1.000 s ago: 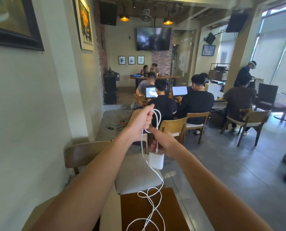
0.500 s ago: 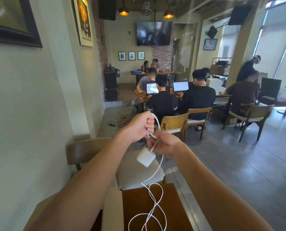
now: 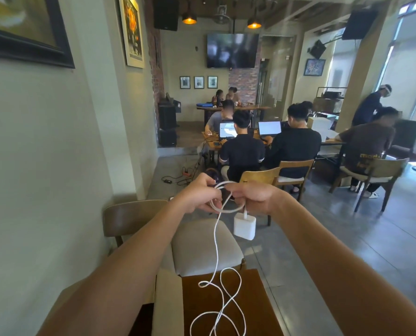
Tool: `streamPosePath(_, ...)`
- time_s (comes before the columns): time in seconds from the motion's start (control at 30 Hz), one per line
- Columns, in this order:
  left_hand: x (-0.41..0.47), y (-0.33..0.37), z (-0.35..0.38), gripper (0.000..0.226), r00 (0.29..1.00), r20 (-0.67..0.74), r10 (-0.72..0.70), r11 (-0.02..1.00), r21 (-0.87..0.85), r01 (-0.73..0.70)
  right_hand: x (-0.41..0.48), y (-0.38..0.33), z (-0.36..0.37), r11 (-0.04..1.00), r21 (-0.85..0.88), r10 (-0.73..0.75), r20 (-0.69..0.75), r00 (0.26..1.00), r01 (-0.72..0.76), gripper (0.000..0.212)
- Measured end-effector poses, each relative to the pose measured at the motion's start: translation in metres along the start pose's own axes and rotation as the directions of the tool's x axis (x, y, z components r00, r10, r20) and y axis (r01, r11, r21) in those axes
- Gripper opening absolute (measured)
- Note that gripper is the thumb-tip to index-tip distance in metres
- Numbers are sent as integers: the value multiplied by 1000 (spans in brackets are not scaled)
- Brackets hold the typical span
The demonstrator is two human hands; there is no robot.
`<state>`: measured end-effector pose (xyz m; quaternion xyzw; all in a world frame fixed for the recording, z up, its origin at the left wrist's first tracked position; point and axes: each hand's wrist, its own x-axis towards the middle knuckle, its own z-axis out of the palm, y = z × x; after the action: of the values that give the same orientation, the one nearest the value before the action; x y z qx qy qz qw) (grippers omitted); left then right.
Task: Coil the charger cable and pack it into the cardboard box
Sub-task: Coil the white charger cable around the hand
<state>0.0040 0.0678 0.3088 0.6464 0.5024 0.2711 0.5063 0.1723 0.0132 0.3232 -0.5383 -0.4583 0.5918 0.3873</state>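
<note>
Both my hands are raised in front of me, holding a white charger cable (image 3: pixel 217 241). My left hand (image 3: pixel 198 195) grips a small loop of it. My right hand (image 3: pixel 253 195) pinches the cable just to the right, the two hands almost touching. The white charger brick (image 3: pixel 244 226) dangles from the loop below my right hand. The rest of the cable hangs down and lies in loose curls on the dark wooden table (image 3: pixel 262 301). A cardboard box flap (image 3: pixel 166 304) shows under my left forearm; the box's inside is hidden.
A chair (image 3: pixel 134 217) with a pale cushion stands beyond the table against the left wall. Several people sit at laptops on wooden chairs (image 3: pixel 260 175) further back. Grey concrete floor lies to the right.
My hands have come down and level, now side by side. A fuller loop has formed between them. The brick has swung from below the left hand to under the right.
</note>
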Motion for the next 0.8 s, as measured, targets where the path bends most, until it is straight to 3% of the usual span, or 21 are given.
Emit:
streamPosePath(0.07,-1,-2,4,85,995,69,70,997,29,-72,0,-10,5,898,-440,-65,-75,995,25,18)
streamPosePath(0.13,0,-2,9,86,983,96,154,985,68,-161,-2,-19,11,740,-668,-150,-54,987,75,17)
streamPosePath(0.23,5,2,15,27,974,35,225,934,278,-226,-5,-27,11,634,-761,-285,-62,957,139,18)
streamPosePath(0.27,6,4,13,19,973,-13,230,934,283,-217,-4,-27,7,624,-766,-350,-98,932,154,16)
streamPosePath(0.37,10,10,3,29,972,-6,236,972,-10,-236,0,-21,-7,712,-667,-485,-242,841,218,1)
streamPosePath(0.47,2,23,2,34,955,90,282,899,-373,-231,6,-7,-12,848,-483,-434,-400,807,217,22)
streamPosePath(0.53,-2,35,12,39,957,47,286,893,-376,-248,5,3,-7,949,-294,-240,-441,865,113,39)
streamPosePath(0.6,-5,45,22,45,966,15,258,907,-347,-237,2,10,2,987,-161,-59,-401,914,-7,41)
streamPosePath(0.7,-4,50,30,43,974,14,224,904,-376,-203,-3,15,16,997,-18,70,-308,949,-79,44)
streamPosePath(0.8,-1,47,30,36,966,30,259,883,-413,-224,-2,16,18,982,38,191,-216,957,-187,72)
